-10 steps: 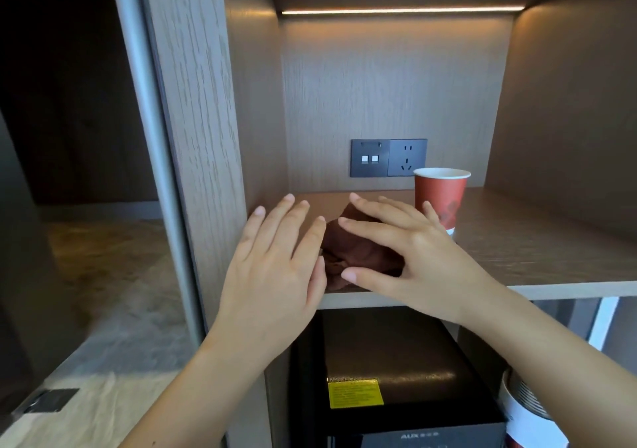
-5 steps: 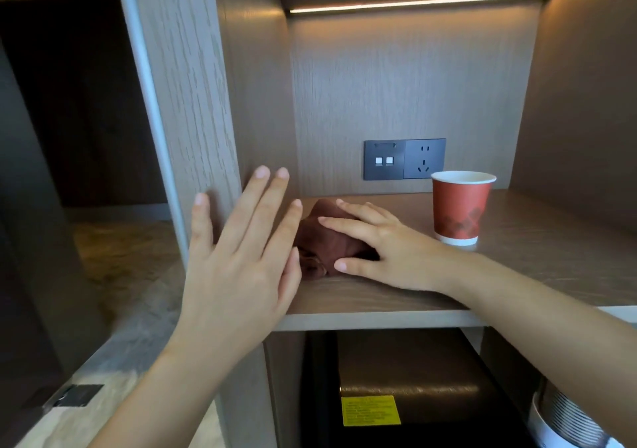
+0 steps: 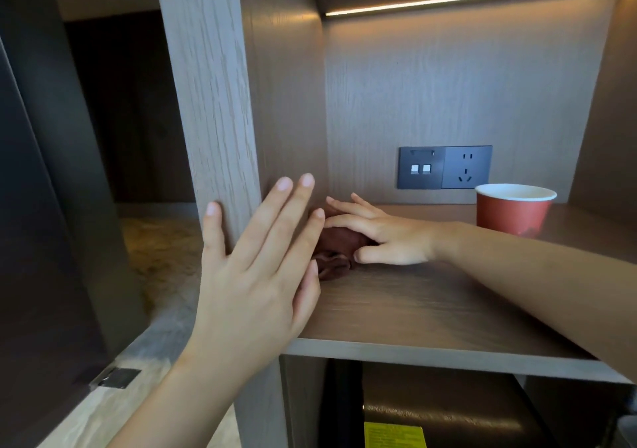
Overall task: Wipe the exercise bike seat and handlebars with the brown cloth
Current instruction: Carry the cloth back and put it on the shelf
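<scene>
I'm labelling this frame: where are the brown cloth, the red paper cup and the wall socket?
brown cloth (image 3: 340,242): head view, on its crumpled middle fold.
red paper cup (image 3: 513,216): head view, on its red side wall.
wall socket (image 3: 467,165): head view, on its dark faceplate.

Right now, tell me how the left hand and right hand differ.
The left hand is raised, fingers straight and spread, holding nothing; the right hand clasps the brown cloth between fingers and thumb. The left hand hovers before the shelf; the right hand reaches over it. Both are bare.
</scene>
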`<state>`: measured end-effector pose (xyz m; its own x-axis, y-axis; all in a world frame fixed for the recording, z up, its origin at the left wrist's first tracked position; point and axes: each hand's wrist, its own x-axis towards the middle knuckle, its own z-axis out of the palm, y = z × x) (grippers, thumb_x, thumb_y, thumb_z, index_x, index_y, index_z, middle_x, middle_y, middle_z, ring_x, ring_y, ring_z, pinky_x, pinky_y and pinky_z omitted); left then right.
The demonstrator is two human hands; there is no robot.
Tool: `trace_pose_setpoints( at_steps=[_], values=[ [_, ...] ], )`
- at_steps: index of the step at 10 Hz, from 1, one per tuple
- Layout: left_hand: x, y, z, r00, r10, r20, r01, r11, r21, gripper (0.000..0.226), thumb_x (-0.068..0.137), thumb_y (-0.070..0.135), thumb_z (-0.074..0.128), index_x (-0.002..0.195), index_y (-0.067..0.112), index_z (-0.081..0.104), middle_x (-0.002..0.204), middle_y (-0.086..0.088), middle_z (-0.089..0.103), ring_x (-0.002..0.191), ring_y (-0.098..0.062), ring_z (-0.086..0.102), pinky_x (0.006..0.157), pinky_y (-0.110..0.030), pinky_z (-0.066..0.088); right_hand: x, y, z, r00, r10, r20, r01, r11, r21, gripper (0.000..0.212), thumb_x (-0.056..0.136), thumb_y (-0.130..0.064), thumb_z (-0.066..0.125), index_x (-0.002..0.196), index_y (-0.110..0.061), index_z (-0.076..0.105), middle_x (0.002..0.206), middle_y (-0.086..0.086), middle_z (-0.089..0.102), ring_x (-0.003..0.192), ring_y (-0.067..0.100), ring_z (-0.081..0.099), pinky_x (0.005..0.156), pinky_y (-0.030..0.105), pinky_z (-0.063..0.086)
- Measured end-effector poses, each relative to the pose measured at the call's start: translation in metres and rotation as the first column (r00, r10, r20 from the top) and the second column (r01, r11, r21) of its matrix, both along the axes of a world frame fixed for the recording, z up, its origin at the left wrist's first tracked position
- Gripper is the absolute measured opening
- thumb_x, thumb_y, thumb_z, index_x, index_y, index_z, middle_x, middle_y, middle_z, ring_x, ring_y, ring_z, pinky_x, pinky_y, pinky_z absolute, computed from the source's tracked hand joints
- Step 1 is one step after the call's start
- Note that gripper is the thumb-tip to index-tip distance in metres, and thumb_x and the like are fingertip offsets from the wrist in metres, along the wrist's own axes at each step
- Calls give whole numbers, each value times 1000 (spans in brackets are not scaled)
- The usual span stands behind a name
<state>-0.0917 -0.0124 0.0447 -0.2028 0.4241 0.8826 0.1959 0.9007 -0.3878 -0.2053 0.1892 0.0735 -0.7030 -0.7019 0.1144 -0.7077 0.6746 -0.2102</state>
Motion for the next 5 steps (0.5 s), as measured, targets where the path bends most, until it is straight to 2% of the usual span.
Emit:
trace_pose_setpoints(
  at_steps=[3,4,5],
  values=[
    [2,9,0,1000,13,-3,-13,1000,29,40,87,24,45,122,10,58,144,-13,35,137,-26,23,105,-56,10,11,2,8,989,-19,-147,40,989,140,65,90,-31,47,141,-45,10,154,-13,-15,141,14,-16,115,52,1],
    [6,14,0,999,-17,34,16,998,53,39,86,22,47,121,9,58,144,-16,36,137,-28,21,105,-56,10,27,3,13,980,-75,-184,102,984,143,65,91,-36,46,142,-42,8,155,-12,-10,142,14,-10,114,53,0],
    [10,26,0,996,-53,77,48,997,66,40,86,22,44,120,8,59,142,-17,40,137,-30,21,107,-55,6,52,8,17,963,-168,-210,181,982,44,63,90,-40,46,142,-43,11,156,-11,5,143,14,2,114,54,6]
  ],
)
